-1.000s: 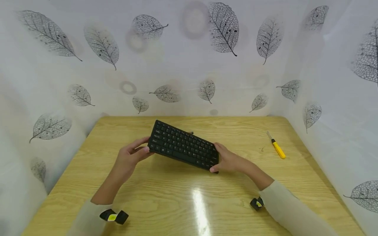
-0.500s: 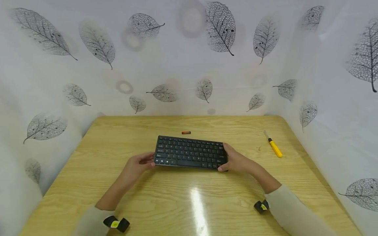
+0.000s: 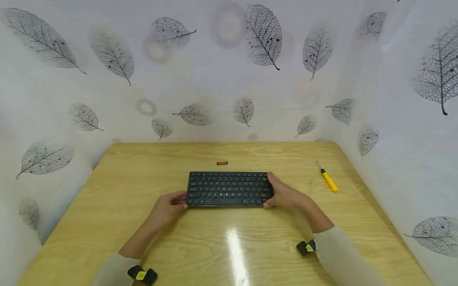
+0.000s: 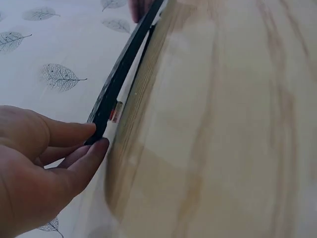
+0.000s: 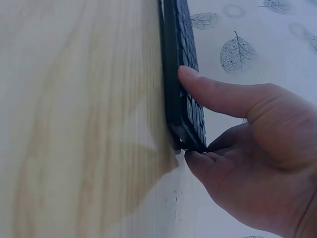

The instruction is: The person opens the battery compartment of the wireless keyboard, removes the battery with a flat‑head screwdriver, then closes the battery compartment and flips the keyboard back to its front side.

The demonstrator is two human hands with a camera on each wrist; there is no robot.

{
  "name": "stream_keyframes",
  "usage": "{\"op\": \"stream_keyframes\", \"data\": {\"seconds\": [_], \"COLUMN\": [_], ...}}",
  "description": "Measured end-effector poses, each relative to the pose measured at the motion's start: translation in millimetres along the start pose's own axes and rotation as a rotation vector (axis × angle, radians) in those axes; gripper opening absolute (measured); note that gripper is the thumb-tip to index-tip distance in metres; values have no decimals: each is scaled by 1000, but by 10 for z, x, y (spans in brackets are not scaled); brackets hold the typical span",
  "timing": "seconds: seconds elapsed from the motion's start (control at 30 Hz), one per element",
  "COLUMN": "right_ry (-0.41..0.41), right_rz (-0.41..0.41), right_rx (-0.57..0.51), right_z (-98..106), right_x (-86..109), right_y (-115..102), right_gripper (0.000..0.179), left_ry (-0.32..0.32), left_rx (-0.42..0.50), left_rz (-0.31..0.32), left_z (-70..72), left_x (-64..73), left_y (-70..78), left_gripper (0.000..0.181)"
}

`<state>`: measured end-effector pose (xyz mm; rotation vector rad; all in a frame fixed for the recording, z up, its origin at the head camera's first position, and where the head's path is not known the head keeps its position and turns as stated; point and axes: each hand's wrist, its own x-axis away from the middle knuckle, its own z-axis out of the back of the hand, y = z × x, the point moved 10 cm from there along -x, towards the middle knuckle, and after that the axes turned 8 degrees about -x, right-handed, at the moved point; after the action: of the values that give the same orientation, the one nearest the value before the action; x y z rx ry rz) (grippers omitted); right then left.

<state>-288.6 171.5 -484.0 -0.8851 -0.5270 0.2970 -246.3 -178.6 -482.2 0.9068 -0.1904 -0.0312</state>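
A black compact keyboard (image 3: 229,188) lies level, keys up, over the middle of the wooden table, its long side facing me. My left hand (image 3: 166,210) pinches its left end; in the left wrist view the thumb and fingertips (image 4: 99,146) meet at the keyboard's corner (image 4: 101,111). At the other end my right hand (image 3: 286,194) grips the short side. Its thumb (image 5: 190,77) presses over the front keys in the right wrist view, while the other fingers reach around the end (image 5: 185,136) of the keyboard.
Behind the keyboard lies a small red and black battery (image 3: 222,163). A screwdriver (image 3: 328,180) with a yellow handle rests at the right on the table (image 3: 143,167). White cloth (image 3: 214,87) with leaf prints hangs around the back and sides.
The keyboard has come down from a raised, tilted hold to level, its left end lowered toward me. Both hands stay on its ends. The battery, earlier mostly hidden behind it, now shows fully.
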Motion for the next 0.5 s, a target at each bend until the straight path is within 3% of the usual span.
{"op": "stream_keyframes", "data": {"seconds": [0.5], "right_ry": [3], "right_rz": [22], "right_rx": [40], "right_z": [-13], "right_x": [-83], "right_y": [-49], "right_gripper": [120], "left_ry": [5], "left_rx": [-2], "left_rz": [23], "left_z": [-33], "left_x": [-6], "left_y": [-118], "left_gripper": [46]}}
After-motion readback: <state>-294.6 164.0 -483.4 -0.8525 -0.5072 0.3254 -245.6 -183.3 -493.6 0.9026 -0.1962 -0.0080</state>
